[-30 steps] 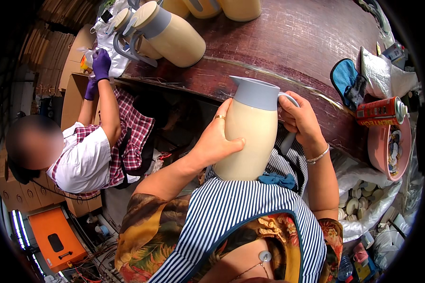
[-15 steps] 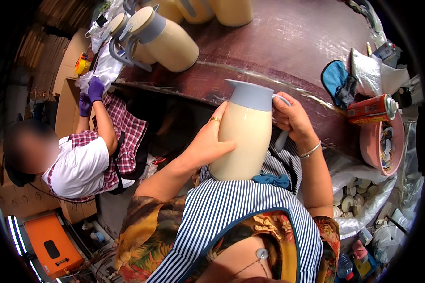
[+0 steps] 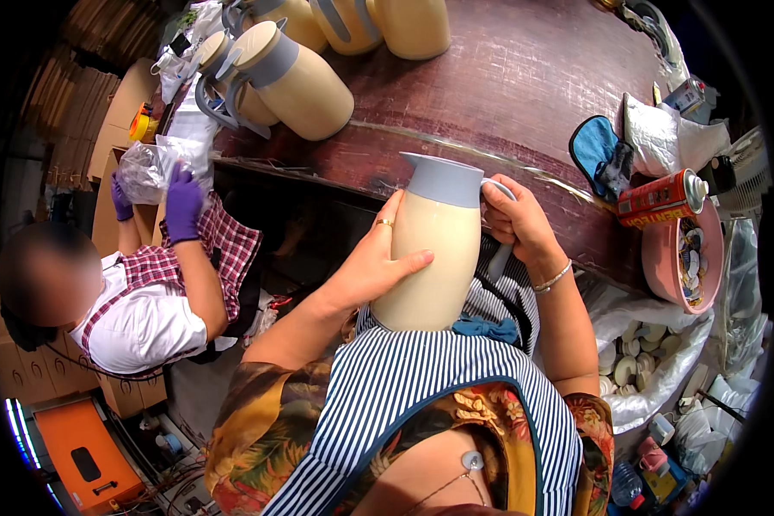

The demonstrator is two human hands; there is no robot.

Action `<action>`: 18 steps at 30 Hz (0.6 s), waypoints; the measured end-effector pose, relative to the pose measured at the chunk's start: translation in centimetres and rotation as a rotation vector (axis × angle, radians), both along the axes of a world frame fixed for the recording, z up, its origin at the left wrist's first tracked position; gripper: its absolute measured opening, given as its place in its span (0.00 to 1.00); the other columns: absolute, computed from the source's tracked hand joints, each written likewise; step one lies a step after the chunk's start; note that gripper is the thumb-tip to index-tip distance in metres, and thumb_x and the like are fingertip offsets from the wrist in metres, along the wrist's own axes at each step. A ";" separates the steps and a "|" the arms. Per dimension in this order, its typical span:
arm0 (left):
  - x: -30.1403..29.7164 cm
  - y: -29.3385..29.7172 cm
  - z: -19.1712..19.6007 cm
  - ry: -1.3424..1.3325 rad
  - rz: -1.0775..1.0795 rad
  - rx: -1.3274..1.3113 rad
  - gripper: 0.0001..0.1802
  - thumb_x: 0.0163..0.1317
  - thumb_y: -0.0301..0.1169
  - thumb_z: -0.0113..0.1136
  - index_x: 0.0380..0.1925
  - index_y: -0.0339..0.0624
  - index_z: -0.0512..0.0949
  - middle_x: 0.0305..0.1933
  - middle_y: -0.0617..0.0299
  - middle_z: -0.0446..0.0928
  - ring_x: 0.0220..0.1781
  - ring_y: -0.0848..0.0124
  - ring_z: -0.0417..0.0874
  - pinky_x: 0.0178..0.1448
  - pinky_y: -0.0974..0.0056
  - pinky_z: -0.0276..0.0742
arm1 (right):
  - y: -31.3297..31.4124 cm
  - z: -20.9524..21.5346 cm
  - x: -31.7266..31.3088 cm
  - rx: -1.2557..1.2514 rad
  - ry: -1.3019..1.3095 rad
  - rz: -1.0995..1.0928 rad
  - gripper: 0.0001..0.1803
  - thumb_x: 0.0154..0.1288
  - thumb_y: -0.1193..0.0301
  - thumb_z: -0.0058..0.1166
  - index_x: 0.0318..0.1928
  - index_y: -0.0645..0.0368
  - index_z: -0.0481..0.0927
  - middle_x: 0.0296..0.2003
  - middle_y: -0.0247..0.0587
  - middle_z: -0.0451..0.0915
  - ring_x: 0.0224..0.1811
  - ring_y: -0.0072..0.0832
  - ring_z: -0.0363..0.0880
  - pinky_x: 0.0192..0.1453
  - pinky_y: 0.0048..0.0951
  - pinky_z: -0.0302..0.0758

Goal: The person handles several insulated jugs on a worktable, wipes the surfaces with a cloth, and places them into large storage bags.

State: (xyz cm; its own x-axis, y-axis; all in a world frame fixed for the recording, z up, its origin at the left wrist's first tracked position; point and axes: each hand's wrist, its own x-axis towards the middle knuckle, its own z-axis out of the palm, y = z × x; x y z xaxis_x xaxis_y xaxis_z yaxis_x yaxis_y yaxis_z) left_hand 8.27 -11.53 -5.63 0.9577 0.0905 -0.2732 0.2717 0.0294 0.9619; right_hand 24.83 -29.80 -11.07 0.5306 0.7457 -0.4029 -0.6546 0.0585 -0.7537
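A cream thermos jug with a grey collar and spout leans against my striped apron, just off the table's near edge. My left hand is wrapped round the left side of its body, thumb across the front. On the other side, my right hand closes its fingers on the grey handle near its upper end. The spout points left. A small blue cloth bow on the apron shows beside the jug's base, which is hidden by the apron.
More cream jugs stand at the table's far left. At right are a red spray can, a pink tub of small parts and a sack of pale discs. To my left, a co-worker in purple gloves handles a clear bag.
My hands keep the same hold on the jug, and the whole view has shifted slightly. The co-worker's gloved hands have moved apart, and the clear bag is spread out more.
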 end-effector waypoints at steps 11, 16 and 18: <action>-0.2 0.5 1.2 0.122 0.035 0.038 0.49 0.52 0.26 0.61 0.72 0.33 0.47 0.69 0.50 0.61 0.71 0.63 0.62 0.74 0.60 0.56 | 0.3 0.3 -0.2 -0.006 -0.007 0.013 0.11 0.69 0.62 0.57 0.38 0.55 0.73 0.22 0.23 0.70 0.15 0.05 0.55 0.16 0.13 0.48; 0.1 1.3 1.0 0.151 -0.013 0.145 0.50 0.50 0.29 0.63 0.71 0.31 0.47 0.68 0.48 0.62 0.70 0.63 0.63 0.74 0.60 0.57 | 0.4 1.0 -0.6 -0.036 -0.026 0.003 0.11 0.69 0.62 0.57 0.38 0.55 0.73 0.22 0.22 0.69 0.15 0.05 0.54 0.16 0.13 0.48; 0.1 1.5 0.8 0.161 -0.025 0.154 0.51 0.49 0.29 0.64 0.71 0.30 0.47 0.68 0.47 0.61 0.71 0.62 0.62 0.74 0.60 0.57 | 0.4 1.1 -0.6 -0.048 -0.032 0.006 0.11 0.69 0.62 0.57 0.38 0.55 0.73 0.22 0.22 0.69 0.15 0.05 0.54 0.16 0.13 0.48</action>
